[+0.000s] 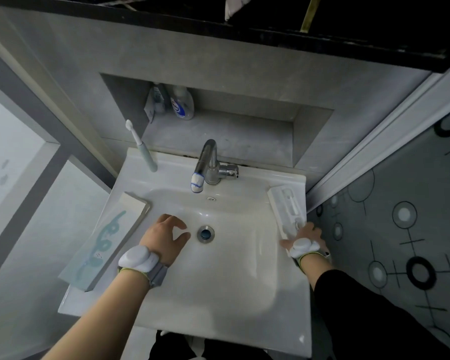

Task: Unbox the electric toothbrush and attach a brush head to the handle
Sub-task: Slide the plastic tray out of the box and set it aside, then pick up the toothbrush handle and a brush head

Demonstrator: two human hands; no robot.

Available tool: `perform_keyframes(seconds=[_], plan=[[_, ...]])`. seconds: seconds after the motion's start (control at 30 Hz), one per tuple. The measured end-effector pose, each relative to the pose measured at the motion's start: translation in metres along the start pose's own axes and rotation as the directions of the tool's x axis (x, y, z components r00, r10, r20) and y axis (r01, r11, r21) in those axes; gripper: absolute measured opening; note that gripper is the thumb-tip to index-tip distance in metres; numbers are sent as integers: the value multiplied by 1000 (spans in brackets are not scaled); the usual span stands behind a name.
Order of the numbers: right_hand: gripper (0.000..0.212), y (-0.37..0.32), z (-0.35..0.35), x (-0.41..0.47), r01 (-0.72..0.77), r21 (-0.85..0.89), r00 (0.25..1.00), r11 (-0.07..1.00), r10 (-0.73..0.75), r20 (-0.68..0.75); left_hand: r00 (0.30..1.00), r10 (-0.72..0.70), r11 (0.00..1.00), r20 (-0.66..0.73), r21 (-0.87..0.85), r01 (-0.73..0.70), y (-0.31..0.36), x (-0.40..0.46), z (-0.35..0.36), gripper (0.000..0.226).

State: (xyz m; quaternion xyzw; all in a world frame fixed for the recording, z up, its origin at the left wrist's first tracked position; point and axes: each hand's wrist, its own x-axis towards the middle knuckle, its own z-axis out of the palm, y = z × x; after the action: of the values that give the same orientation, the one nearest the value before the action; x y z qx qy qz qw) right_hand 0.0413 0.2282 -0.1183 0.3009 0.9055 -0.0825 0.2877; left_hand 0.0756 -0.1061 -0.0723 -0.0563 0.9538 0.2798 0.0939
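A pale green electric toothbrush (144, 148) with a white brush head on it stands upright at the sink's back left corner. The long box lid (107, 237) with a green print lies on the sink's left rim. A white inner tray (289, 209) holding a spare brush head lies on the right rim. My left hand (164, 236) hovers over the basin beside the drain, fingers apart and empty. My right hand (308, 236) rests on the near end of the tray at the sink's right edge; its fingers are partly hidden, so a grip is unclear.
A chrome tap (209, 162) stands at the back of the white sink (218, 294), with the drain (205, 233) below it. Two bottles (182, 103) stand in the wall niche. A patterned glass wall (400, 216) runs along the right.
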Motion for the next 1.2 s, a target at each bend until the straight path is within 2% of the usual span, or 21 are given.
perform_keyframes(seconds=[0.1,0.17,0.23,0.3,0.4,0.5,0.63,0.77,0.93,1.1,1.2], plan=[[107,2,-2,-4,40,27,997,999,-39,-60,1000,7,1000,-16,-20,-8,4,1,1,17],[106,-1,-8,-9,69,37,990,997,-64,-127,1000,3,999,-15,-34,-3,7,4,1,17],[96,-11,-18,-21,113,88,978,990,-95,-188,1000,-10,998,-22,-66,8,8,5,-1,17],[79,-24,-31,-34,233,178,948,956,-183,-260,999,-22,995,-46,-95,18,7,9,-3,17],[48,-50,-50,-63,482,328,854,812,-353,-382,995,-43,990,-86,-138,31,2,18,-12,15],[23,-77,-68,-97,643,387,745,661,-420,-518,991,-73,982,-109,-181,53,-1,29,-22,14],[10,-118,-85,-142,769,380,612,515,-417,-672,991,-107,969,-76,-231,87,-13,52,-44,16],[12,-160,-92,-175,796,327,561,509,-416,-716,984,-173,963,-37,-216,161,-34,84,-68,29],[11,-206,-85,-198,803,257,527,537,-439,-728,959,-275,915,-73,-326,237,-60,126,-87,58],[11,-227,-78,-207,787,239,550,569,-472,-689,975,-223,953,-4,-211,217,-71,168,-94,76],[11,-233,-76,-210,773,232,569,591,-481,-667,982,-181,973,48,-140,186,-71,190,-95,75]])
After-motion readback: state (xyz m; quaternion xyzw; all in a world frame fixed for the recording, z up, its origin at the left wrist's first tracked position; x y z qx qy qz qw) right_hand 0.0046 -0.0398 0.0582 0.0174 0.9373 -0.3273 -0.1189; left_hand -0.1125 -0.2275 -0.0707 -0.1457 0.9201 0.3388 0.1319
